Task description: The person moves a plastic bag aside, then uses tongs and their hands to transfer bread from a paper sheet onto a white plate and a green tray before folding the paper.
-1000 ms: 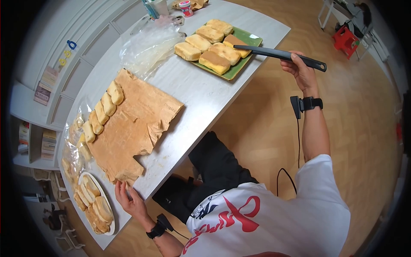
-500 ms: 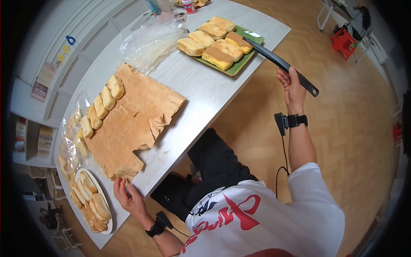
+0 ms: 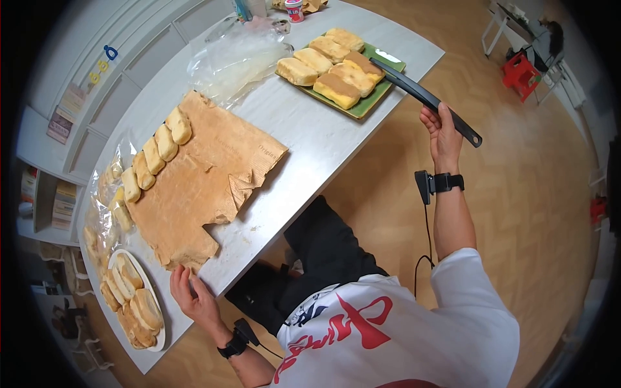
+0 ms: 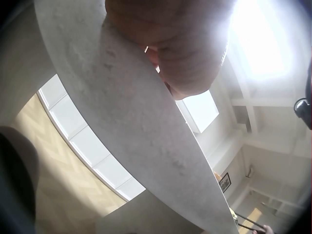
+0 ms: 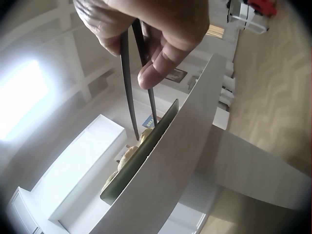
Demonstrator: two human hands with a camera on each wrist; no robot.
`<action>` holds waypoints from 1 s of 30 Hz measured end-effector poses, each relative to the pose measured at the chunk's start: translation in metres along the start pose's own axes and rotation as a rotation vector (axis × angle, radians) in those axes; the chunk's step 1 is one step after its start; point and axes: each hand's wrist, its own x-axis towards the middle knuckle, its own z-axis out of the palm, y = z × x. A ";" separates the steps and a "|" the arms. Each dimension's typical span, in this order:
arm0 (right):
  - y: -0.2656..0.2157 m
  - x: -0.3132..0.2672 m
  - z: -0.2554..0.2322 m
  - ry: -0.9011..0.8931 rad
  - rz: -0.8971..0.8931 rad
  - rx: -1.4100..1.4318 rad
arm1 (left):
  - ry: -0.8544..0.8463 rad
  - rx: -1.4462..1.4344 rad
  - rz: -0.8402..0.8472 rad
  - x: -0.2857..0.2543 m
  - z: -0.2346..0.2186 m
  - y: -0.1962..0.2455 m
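Observation:
My right hand [image 3: 445, 137] grips black tongs [image 3: 424, 96] near the handle end. Their tips lie at the right corner of a green plate [image 3: 373, 103], beside a brown-topped bread piece [image 3: 359, 63]. In the right wrist view the two arms of the tongs [image 5: 128, 87] stand apart with nothing between them. Several bread pieces [image 3: 337, 89] sit in two rows on the plate. My left hand [image 3: 197, 299] rests at the table's front edge, fingertips by the torn corner of a brown paper sheet [image 3: 194, 174]. A row of small buns [image 3: 166, 142] lines the paper's far side.
Left of my left hand, an oval white plate [image 3: 151, 284] holds several split buns [image 3: 147, 309]. A clear bag of buns [image 3: 97, 223] lies behind it. Crumpled clear plastic [image 3: 229, 61] and a pink-and-white tub [image 3: 294, 10] are farther back. A red stool [image 3: 521, 72] stands beyond the table.
My right hand has moved toward my body, drawing the tongs back from over the brown-topped bread to the plate's corner. My left hand stays at the table edge.

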 end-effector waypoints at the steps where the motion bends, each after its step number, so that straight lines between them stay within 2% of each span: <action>1: -0.001 0.000 0.001 0.008 -0.011 -0.002 | -0.003 -0.002 0.002 0.000 0.000 0.000; 4: -0.001 0.005 0.000 0.058 -0.059 0.015 | -0.006 0.002 -0.001 0.001 0.000 0.000; 18: 0.006 0.019 0.026 -0.077 -0.038 -0.039 | 0.006 -0.003 0.014 -0.001 -0.002 -0.002; 30: 0.013 0.019 0.018 -0.007 -0.011 -0.004 | 0.009 -0.010 0.004 0.000 -0.002 0.000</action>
